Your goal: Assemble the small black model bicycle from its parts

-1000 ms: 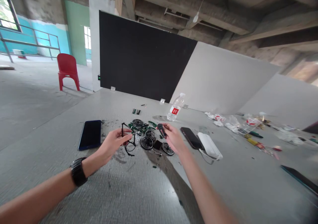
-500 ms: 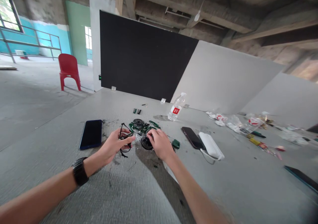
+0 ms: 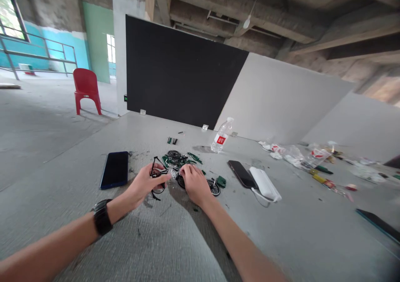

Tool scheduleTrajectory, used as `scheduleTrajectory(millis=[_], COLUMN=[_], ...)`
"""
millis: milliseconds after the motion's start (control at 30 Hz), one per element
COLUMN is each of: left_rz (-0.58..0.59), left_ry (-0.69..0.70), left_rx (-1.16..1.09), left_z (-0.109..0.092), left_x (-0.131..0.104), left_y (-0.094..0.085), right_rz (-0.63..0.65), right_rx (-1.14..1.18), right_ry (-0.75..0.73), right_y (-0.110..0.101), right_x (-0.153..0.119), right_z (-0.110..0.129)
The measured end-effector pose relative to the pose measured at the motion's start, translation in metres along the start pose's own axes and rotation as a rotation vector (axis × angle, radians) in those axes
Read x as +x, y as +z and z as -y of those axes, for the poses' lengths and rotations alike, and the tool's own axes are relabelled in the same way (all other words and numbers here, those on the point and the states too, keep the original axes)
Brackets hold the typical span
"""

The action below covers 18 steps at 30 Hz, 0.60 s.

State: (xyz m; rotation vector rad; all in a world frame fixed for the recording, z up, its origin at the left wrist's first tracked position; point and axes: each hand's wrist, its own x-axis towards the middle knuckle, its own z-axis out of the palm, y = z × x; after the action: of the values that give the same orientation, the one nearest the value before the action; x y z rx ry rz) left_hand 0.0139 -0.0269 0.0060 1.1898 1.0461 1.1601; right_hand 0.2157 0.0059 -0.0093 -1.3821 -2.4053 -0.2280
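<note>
My left hand (image 3: 144,187) is closed around a small black bicycle frame (image 3: 153,174), a miniature one, held upright with its thin tubes showing above and below the fingers. Beside it, my right hand (image 3: 196,185) has its fingertips pinched together over a small black wheel (image 3: 180,181), which it mostly covers. Whatever sits between those fingertips is hidden. Small silver parts (image 3: 173,173) lie between the two hands. Just beyond them is a pile of green parts (image 3: 171,162) with another spoked wheel (image 3: 174,153). A further wheel (image 3: 214,187) rests right of my right hand, next to a green box-shaped piece (image 3: 221,181).
A dark tablet or phone (image 3: 114,170) lies at left. To the right are a phone (image 3: 241,173) and a white power bank (image 3: 265,183) with a cable. A water bottle (image 3: 221,136) stands behind, before a black panel (image 3: 184,69). Plastic litter (image 3: 293,155) spreads along the right.
My right hand has shifted slightly left, toward my left hand, covering more of the wheel under it and uncovering the wheel at its right. The left hand keeps the bicycle frame nearly still.
</note>
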Motion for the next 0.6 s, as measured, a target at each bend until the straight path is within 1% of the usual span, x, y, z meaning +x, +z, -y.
scheduleTrajectory(millis=[167, 267, 400, 533, 600], left_rz=[-0.093, -0.129, -0.148, -0.167, -0.177], left_ry=[0.059, 0.116, 0.136, 0.162, 0.150], left_rx=[0.155, 0.252, 0.275, 0.262, 0.291], left_z=[0.017, 0.023, 0.027, 0.030, 0.032], left_x=[0.009, 0.014, 0.017, 0.019, 0.020], left_y=[-0.002, -0.003, -0.004, -0.003, -0.003], right_rz=[-0.009, 0.002, -0.008, -0.017, -0.012], right_rx=[-0.009, 0.020, 0.084, 0.156, 0.185], right_ry=[-0.018, -0.049, -0.057, -0.050, -0.054], right_y=[-0.003, -0.003, 0.000, 0.006, 0.009], right_x=[0.003, 0.004, 0.004, 0.002, 0.001], right_z=[0.011, 0.019, 0.026, 0.028, 0.028])
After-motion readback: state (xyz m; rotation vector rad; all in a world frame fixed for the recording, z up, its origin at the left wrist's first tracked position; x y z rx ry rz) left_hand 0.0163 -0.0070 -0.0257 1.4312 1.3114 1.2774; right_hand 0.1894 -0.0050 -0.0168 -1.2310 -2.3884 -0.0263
